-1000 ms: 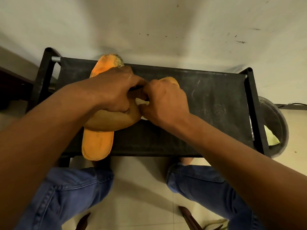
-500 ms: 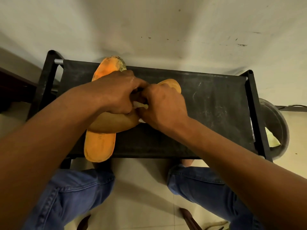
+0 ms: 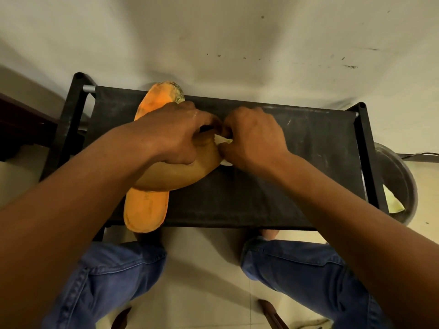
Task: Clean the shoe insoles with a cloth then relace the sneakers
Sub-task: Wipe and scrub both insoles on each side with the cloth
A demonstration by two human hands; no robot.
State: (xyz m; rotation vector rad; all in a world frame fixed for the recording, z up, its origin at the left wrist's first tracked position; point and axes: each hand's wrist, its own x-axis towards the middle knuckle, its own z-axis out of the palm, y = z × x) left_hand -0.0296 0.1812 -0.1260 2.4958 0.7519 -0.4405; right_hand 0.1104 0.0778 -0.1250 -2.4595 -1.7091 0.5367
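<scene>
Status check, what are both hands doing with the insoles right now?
Left hand grips upper insole. Right hand pinches white cloth against it. Second insole lies beneath, on black rack. Nothing blocking.

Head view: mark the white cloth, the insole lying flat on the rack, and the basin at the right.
white cloth (image 3: 222, 139), head view, on the crumpled bit between the hands.
flat insole (image 3: 146, 208), head view, on its near end.
basin (image 3: 403, 176), head view, on its dark inner wall.
</scene>
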